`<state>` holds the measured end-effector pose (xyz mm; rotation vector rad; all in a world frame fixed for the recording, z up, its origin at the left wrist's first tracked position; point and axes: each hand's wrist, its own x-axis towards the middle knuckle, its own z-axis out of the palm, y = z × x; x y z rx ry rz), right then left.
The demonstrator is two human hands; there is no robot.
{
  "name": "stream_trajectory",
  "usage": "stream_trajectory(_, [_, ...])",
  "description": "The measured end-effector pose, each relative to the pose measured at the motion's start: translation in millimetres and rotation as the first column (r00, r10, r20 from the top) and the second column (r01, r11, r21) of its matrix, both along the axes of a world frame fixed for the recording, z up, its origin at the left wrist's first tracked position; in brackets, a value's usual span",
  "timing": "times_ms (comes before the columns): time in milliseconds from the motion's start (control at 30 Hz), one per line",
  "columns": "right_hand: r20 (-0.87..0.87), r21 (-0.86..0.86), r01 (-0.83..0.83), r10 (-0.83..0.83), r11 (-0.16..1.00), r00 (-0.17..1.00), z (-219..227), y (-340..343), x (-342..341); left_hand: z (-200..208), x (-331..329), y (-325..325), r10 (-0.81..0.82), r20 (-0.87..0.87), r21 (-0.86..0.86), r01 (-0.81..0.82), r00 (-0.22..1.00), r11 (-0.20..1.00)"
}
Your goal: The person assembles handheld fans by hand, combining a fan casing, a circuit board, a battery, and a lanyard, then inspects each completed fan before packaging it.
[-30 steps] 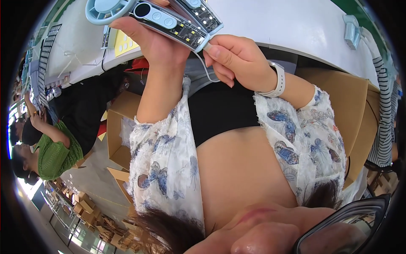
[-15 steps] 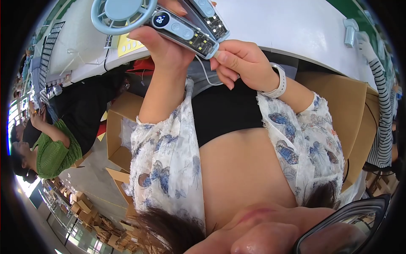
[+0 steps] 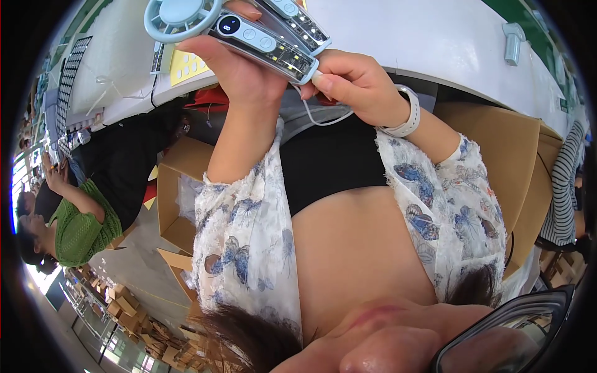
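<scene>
My left hand (image 3: 239, 74) is closed around a light blue handheld fan (image 3: 267, 45) with a round slotted head and a clear handle showing its circuit board. The fan's small round display is lit. Against it lies a second light blue fan handle (image 3: 301, 26), held in the same hand; its upper end is cut off by the picture's edge. At the first fan's lower tip, my right hand (image 3: 360, 90) pinches the end of a white cable (image 3: 324, 123), which loops below the fingers. Whether the plug is fully seated is hidden by the fingertips.
On the white table (image 3: 423, 37) another light blue device (image 3: 513, 45) stands at the far right. A yellow sheet (image 3: 186, 67) lies to the left. Open cardboard boxes (image 3: 491, 143) flank me. A person in green (image 3: 84, 224) works at left; a striped sleeve (image 3: 566, 186) shows at right.
Both fans have shifted slightly away from me, and the lit display shows something different. The co-worker's gloved hand at the far right has drawn back from the blue device.
</scene>
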<state>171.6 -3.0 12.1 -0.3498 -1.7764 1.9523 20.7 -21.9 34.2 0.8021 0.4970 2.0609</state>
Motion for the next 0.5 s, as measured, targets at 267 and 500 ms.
stream_trajectory(267, [-0.322, 0.347, 0.128, -0.01, 0.929, 0.947, -9, 1, -9, -5, -26, 3, -0.428, 0.314, 0.242, 0.364, 0.847, 0.899])
stream_trajectory(500, [-0.032, 0.15, 0.066, -0.061, 0.987, 0.998, 3, 1, 1, 7, -4, -4, -0.175, 0.069, 0.084, 0.169, 0.982, 0.982])
